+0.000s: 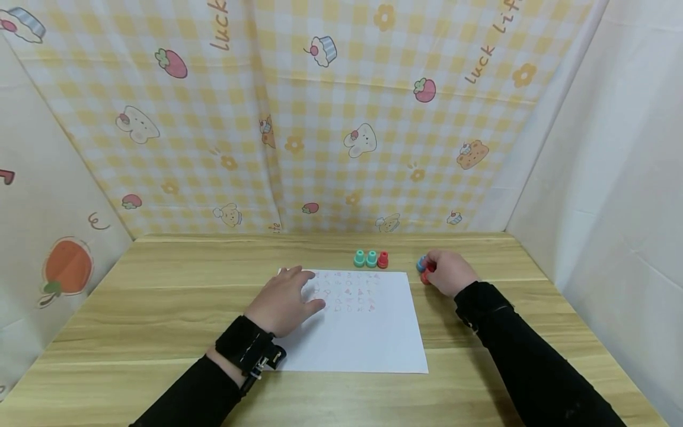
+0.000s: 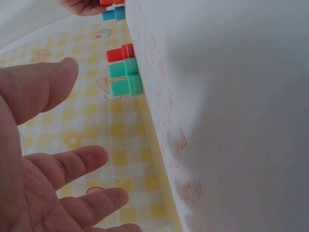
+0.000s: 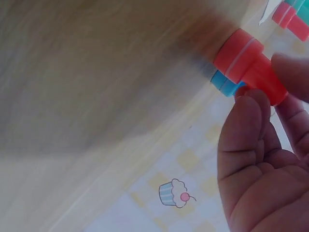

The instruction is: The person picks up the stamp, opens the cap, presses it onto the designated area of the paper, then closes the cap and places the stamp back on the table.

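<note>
Head view: right hand (image 1: 452, 274) pinches a smooth, stepped red piece (image 1: 426, 277); wood-grained bench (image 1: 440, 335) separates it from the paper (image 1: 352, 344)'s edge; left hand (image 1: 281, 303) spreads its fingers (image 2: 79, 164), gripping nothing.

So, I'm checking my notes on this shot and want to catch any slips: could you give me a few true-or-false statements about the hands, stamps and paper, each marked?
1. The right hand grips a red stamp. True.
2. The left hand holds a stamp too. False: it holds nothing.
3. Two teal stamps stand next to a second red stamp. True.
4. The white paper is blank. False: it bears rows of small reddish prints.
5. The blue stamp is on the paper. False: it is on the wooden table, close to the gripped red stamp.
</note>
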